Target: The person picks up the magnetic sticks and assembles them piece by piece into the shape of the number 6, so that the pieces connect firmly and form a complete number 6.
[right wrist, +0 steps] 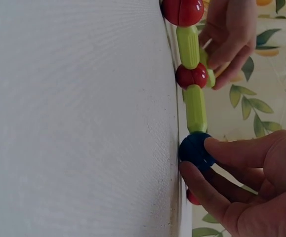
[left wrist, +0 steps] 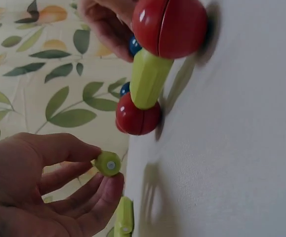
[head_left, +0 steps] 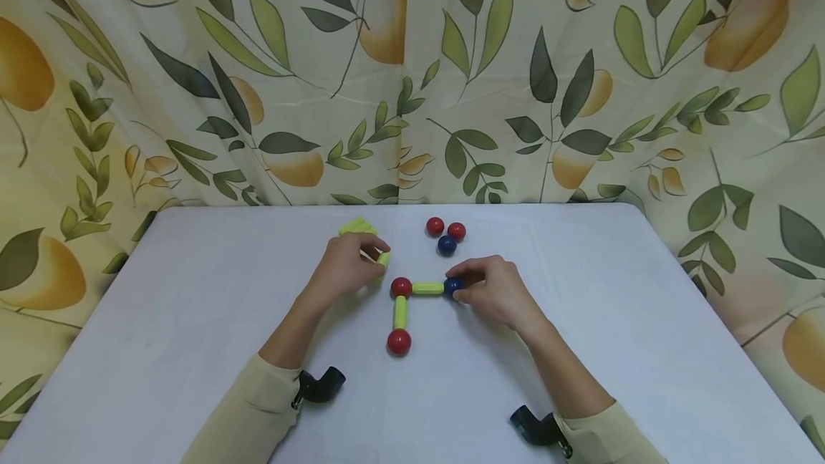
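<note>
An L-shaped chain lies on the table: a near red ball (head_left: 399,342), a green rod (head_left: 400,312), a corner red ball (head_left: 401,287), a second green rod (head_left: 428,288) and a blue ball (head_left: 453,286) at its right end. My right hand (head_left: 496,292) pinches that blue ball between thumb and finger, as the right wrist view also shows. Just left of the corner ball, my left hand (head_left: 348,263) holds a loose green rod (left wrist: 108,164) between thumb and fingertips, raised off the table. A small metal disc shows on the rod's end.
Behind the left hand lie more green rods (head_left: 357,225). Two loose red balls (head_left: 435,226) and a loose blue ball (head_left: 447,245) sit together near the back edge of the white table (head_left: 213,292). A leaf-patterned cloth (head_left: 477,92) hangs behind it.
</note>
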The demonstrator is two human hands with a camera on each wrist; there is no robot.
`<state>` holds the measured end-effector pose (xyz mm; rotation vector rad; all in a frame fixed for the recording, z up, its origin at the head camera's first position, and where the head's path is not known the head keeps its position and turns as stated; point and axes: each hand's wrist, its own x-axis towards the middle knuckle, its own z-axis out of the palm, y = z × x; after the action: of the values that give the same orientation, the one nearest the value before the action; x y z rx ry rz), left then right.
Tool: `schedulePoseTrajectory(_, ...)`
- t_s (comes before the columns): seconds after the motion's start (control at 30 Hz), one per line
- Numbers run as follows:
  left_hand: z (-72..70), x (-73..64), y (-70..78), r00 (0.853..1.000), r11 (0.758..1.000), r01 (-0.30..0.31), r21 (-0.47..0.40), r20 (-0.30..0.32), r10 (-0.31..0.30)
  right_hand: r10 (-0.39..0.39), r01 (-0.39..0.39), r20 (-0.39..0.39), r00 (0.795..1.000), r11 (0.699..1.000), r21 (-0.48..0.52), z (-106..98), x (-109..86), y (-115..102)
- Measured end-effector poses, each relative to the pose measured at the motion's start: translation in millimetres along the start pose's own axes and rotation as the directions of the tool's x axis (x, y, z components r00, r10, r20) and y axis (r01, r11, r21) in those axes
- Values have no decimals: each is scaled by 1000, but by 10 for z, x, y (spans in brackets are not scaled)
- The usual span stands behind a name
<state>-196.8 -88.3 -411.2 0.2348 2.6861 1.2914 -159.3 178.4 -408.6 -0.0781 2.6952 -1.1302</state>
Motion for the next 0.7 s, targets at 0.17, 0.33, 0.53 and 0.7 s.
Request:
schedulePoseTrajectory(0.17,-15,-180,70,999,996,39,-83,10,-38,-4,4,-4,1000,1000,-9,-5,-12,2)
schedulePoseTrajectory(0.33,-7,-389,105,998,984,65,-163,32,-61,-8,8,-9,1000,1000,-15,-11,-17,7)
schedulePoseTrajectory(0.53,49,-600,130,992,967,116,-228,78,-100,-13,12,-15,1000,1000,-21,-5,-6,13)
schedulePoseTrajectory(0.7,115,-776,139,989,954,125,-272,116,-96,-13,12,-15,1000,1000,-22,0,5,14)
